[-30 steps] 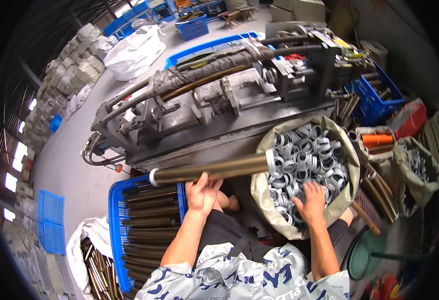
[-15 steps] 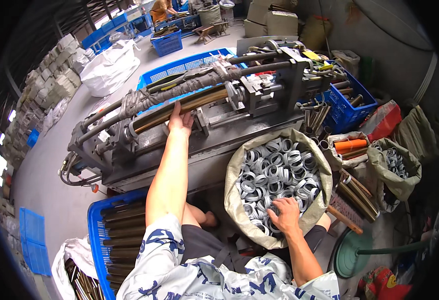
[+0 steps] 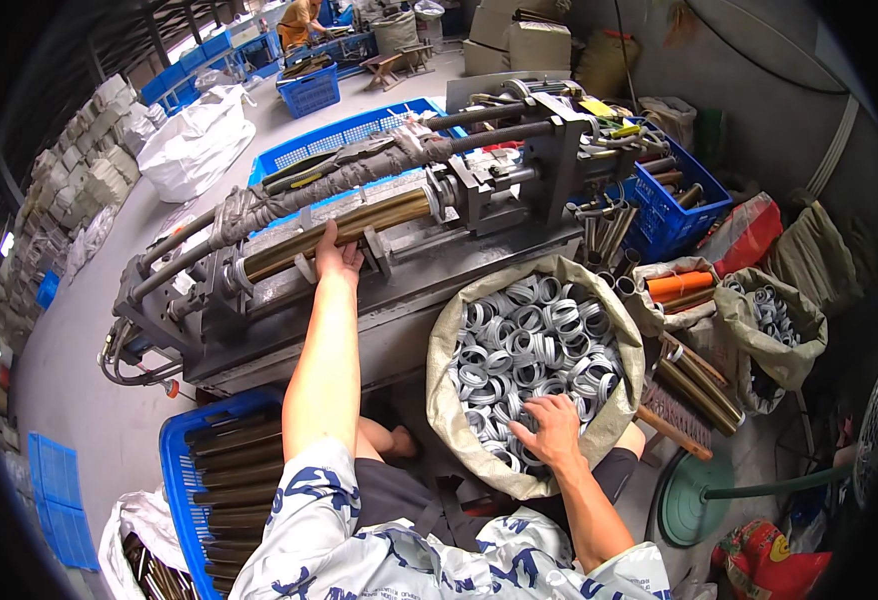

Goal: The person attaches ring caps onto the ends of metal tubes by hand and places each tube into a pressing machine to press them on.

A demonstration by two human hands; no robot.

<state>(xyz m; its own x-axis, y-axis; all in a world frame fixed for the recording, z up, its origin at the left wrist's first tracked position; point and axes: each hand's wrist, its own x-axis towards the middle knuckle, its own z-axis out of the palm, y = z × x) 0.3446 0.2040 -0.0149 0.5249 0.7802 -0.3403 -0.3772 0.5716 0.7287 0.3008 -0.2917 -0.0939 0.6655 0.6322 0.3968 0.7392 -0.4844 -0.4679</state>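
A long brass-coloured tube [image 3: 384, 214] lies lengthwise in a dark metal machine [image 3: 419, 262], between the round end fittings. My left hand [image 3: 338, 261] cups the tube from its near side and from below, fingers curled up against it. To the right, in front of the machine, stands an open woven sack [image 3: 443, 400] full of grey rings [image 3: 527, 345]. Over the near part of these rings rests my right hand [image 3: 553, 428], its thumb apart and its fingers slightly bent, touching the heap. No ring shows in its grasp, though the fingertips are partly hidden among them.
A blue crate [image 3: 171, 470] of brown tubes stands at my left, near a white sack [image 3: 127, 520] of thin tubes. Behind the machine sits a blue basket [image 3: 279, 160]. A brush [image 3: 674, 430] and a green round base [image 3: 694, 500] are at my right. Far off, a person [image 3: 301, 22] works.
The whole view has shifted slightly. My left hand and the tube have come a little lower and nearer along the machine. My right hand stays over the rings.
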